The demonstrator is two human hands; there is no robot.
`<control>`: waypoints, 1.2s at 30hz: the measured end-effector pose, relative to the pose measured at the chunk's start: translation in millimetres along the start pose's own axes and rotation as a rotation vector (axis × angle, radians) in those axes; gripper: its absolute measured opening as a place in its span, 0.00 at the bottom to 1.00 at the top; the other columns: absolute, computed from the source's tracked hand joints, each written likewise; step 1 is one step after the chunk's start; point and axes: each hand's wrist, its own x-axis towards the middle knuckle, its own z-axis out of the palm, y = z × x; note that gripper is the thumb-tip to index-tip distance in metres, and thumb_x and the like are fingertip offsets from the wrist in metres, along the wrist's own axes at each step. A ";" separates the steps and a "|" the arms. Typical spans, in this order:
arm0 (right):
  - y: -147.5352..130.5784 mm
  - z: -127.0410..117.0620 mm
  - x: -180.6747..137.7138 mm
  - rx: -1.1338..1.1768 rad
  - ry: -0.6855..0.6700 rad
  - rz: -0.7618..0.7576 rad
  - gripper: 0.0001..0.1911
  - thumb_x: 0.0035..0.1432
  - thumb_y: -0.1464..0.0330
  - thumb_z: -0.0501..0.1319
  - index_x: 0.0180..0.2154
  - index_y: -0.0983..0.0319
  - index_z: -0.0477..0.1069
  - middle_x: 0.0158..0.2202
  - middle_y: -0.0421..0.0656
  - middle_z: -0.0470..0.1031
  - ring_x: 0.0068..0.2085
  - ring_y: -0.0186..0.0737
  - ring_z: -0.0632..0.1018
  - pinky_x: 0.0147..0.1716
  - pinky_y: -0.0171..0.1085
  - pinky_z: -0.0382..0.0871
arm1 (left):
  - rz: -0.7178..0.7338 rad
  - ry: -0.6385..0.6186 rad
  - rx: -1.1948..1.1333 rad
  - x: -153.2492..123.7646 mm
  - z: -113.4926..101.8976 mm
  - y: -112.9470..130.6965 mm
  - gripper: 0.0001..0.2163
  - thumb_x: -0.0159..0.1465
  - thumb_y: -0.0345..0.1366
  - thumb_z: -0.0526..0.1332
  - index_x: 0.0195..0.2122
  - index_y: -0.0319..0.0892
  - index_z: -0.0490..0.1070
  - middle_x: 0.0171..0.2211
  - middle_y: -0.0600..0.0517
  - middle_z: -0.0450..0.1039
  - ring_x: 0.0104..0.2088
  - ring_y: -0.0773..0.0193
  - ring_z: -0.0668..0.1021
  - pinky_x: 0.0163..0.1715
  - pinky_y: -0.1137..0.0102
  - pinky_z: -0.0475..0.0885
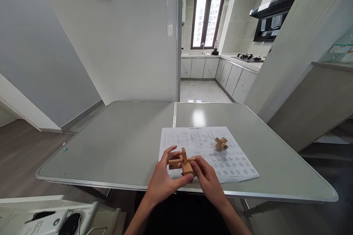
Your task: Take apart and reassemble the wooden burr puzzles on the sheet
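My left hand (163,180) and my right hand (207,177) meet over the near edge of the grey table (116,143), both gripping a wooden cross-shaped puzzle (182,162). One light wood bar stands upright between my fingers, with others crossing it. The puzzle is held just above a printed instruction sheet (234,161). A second, smaller wooden interlocked puzzle (221,143) rests on that sheet, farther away and to the right of my hands.
A seam (174,114) splits the folding table down the middle. Low at the left, a white box (46,217) holds a manual and dark items. Beyond the table a kitchen opens, with cabinets (234,77) and a window (207,16).
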 end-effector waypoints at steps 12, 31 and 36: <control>5.3 0.9 -3.0 -0.201 0.033 -0.145 0.17 0.74 0.56 0.52 0.39 0.58 0.74 0.39 0.44 0.77 0.41 0.44 0.77 0.42 0.40 0.71 | 0.050 0.046 -0.251 5.5 -5.1 2.4 0.36 0.55 0.39 0.76 0.63 0.51 0.63 0.62 0.43 0.71 0.64 0.44 0.71 0.64 0.48 0.68; 53.2 -19.6 13.9 0.131 0.249 0.114 0.25 0.64 0.44 0.59 0.39 0.60 0.75 0.39 0.47 0.80 0.37 0.45 0.80 0.29 0.37 0.76 | 0.126 0.277 0.411 43.6 -20.8 -85.6 0.32 0.55 0.38 0.72 0.60 0.49 0.63 0.58 0.46 0.71 0.61 0.45 0.72 0.61 0.48 0.67; 53.6 -18.4 12.1 0.115 0.280 0.106 0.24 0.65 0.46 0.59 0.39 0.60 0.75 0.38 0.45 0.80 0.35 0.43 0.80 0.28 0.37 0.75 | 0.120 0.259 0.500 45.3 -20.4 -97.3 0.31 0.56 0.38 0.71 0.61 0.47 0.63 0.58 0.45 0.70 0.62 0.44 0.70 0.61 0.48 0.66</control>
